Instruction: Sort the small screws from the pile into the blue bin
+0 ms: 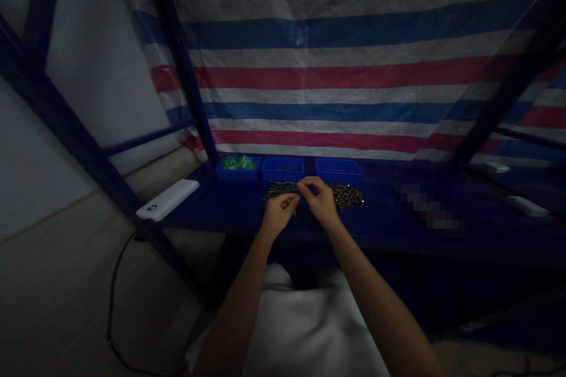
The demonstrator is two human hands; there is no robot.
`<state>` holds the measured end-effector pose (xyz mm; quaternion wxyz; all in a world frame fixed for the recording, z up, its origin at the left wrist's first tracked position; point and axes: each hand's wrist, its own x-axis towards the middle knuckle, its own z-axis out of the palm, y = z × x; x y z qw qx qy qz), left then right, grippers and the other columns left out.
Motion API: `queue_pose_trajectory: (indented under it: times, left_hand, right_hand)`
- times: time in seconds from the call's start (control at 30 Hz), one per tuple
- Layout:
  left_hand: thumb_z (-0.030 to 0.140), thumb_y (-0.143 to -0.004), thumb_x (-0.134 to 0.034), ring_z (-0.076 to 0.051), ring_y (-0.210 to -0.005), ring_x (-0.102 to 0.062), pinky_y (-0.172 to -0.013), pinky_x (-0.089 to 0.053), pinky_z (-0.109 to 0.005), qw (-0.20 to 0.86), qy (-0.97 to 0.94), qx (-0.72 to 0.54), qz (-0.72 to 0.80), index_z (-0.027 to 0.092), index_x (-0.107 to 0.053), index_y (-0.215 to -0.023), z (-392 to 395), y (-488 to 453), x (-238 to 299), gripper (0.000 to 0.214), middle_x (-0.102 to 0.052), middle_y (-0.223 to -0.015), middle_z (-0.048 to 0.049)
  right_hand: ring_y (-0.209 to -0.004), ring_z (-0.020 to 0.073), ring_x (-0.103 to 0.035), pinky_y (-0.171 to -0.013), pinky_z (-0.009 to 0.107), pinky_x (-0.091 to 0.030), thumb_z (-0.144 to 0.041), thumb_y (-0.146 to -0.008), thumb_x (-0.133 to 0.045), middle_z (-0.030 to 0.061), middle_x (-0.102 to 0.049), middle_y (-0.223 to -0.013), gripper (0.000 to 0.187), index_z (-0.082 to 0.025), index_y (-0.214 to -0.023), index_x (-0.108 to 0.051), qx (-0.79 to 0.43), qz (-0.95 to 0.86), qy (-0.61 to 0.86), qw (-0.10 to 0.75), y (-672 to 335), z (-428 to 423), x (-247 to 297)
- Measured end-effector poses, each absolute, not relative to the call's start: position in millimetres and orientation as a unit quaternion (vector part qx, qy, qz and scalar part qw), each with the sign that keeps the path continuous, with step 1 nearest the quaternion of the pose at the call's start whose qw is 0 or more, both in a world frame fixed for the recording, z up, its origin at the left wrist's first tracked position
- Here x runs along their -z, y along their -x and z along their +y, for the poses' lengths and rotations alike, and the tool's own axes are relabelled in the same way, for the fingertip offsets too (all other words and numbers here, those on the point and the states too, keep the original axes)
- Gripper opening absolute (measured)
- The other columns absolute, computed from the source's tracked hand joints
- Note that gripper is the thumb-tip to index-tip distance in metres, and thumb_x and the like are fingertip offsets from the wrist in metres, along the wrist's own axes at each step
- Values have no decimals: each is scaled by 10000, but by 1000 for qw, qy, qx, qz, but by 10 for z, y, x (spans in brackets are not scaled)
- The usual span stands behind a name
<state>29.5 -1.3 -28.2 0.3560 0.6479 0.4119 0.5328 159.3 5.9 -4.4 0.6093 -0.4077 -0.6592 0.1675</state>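
A pile of small brass-coloured screws (347,194) lies on the dark blue shelf (384,218) in front of me. My left hand (278,211) is curled just in front of the pile, fingertips pinched together. My right hand (317,197) rests over the middle of the pile, fingers bent and pinched near the left hand's fingertips. Whatever the fingers hold is too small and dark to make out. Behind the pile stand three blue trays: the left tray (237,168) holds green pieces, the middle tray (283,168) a few dark bits, the right tray (338,169) looks dark inside.
A white power bank (167,199) lies at the shelf's left end, a black cable (115,283) hanging below. Blue rack posts (177,53) frame the shelf. A striped red, white and blue tarp (354,70) hangs behind. White objects (526,206) lie far right.
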Motion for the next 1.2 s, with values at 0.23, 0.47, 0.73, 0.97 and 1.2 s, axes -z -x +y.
queue_pose_trajectory:
  times: [0.23,0.47,0.73,0.97,1.2]
  left_hand:
    - [330,-690,-592,-73,-373,-430,-411,-313,-195,349,-595,-525,497,126,-633,-659,210,-223,105,210,-520,-436,20]
    - [405,-718,-590,-48,-357,-371,-381,-273,-189,364,-605,-594,387,140,-671,-857,116,-165,-225,309,-534,-498,21]
    - [338,-658,-646,-87,-428,-451,-412,-307,-191,289,-702,-474,445,165,-673,-637,223,-45,-174,176,-561,-490,-10]
    - [497,-659,-626,-55,-348,-357,-376,-289,-202,441,-590,-587,335,173,-633,-746,51,264,-342,335,-493,-465,18]
    - [398,-621,-682,-71,-377,-444,-370,-328,-188,415,-676,-440,422,143,-656,-690,157,274,-265,265,-578,-519,-18]
  right_hand:
    - [-740,143,-545,-664,284,-439,-350,-796,-522,58,-596,-888,204,-175,-857,-609,-115,-618,453,633,-1744,170,268]
    - [-793,159,-543,-687,295,-440,-299,-827,-469,62,-585,-872,176,-180,-840,-598,-71,-634,455,621,-1793,134,349]
    - [-813,168,-548,-700,303,-442,-286,-822,-457,65,-589,-880,173,-185,-844,-596,-67,-650,467,596,-1809,102,361]
    - [-847,175,-547,-755,315,-435,-262,-814,-456,65,-589,-872,155,-187,-844,-588,-68,-662,474,577,-1808,105,386]
    - [-818,176,-547,-735,311,-436,-251,-807,-452,60,-587,-855,161,-188,-844,-595,-66,-663,482,569,-1818,114,413]
